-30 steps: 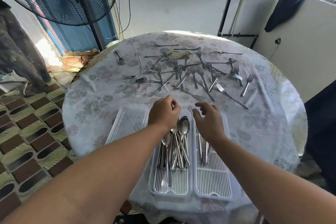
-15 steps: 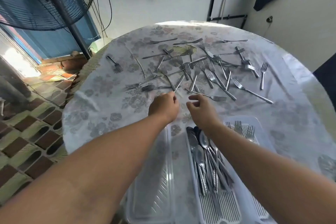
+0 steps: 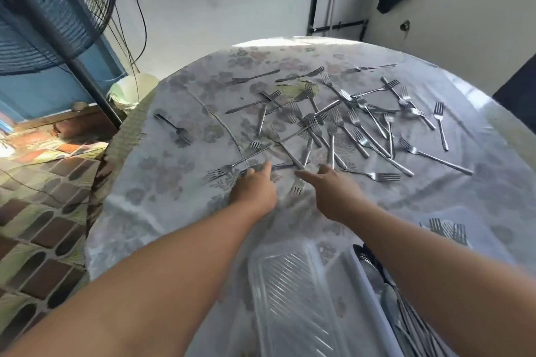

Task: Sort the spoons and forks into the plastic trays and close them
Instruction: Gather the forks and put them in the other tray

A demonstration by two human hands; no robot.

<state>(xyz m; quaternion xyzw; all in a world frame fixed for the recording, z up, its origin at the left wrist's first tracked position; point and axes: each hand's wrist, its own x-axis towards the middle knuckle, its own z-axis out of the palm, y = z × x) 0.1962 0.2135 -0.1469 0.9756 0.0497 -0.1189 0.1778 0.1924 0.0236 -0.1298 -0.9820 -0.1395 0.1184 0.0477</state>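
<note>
At the near edge of the tabletop, much is being cut off or covered: a clear ribbed plastic lid (image 3: pixel 293 301) is running out of the bottom of the view, and the right forearm is crossing over a tray of spoons (image 3: pixel 377 278), leaving only a few rounded bowls and handles showing. Just past that arm, a cluster of fork tines (image 3: pixel 448 230) is poking up from a second tray whose body is mostly hidden. The round table (image 3: pixel 162 182) is wearing a glossy floral cloth. Toward its far half, a loose heap of thin steel forks (image 3: pixel 333 124) is lying crisscrossed, overlapping too densely to count. The left hand (image 3: pixel 253 193) is reaching into the heap's near fringe with fingers stretched out, its tips touching a fork handle (image 3: pixel 282 166); whether it is gripping anything I cannot tell. The right hand (image 3: pixel 336 194) is hovering alongside, index finger extended, thumb raised, holding nothing visible. A caged pedestal fan (image 3: pixel 49 6) is standing beyond the left edge.
</note>
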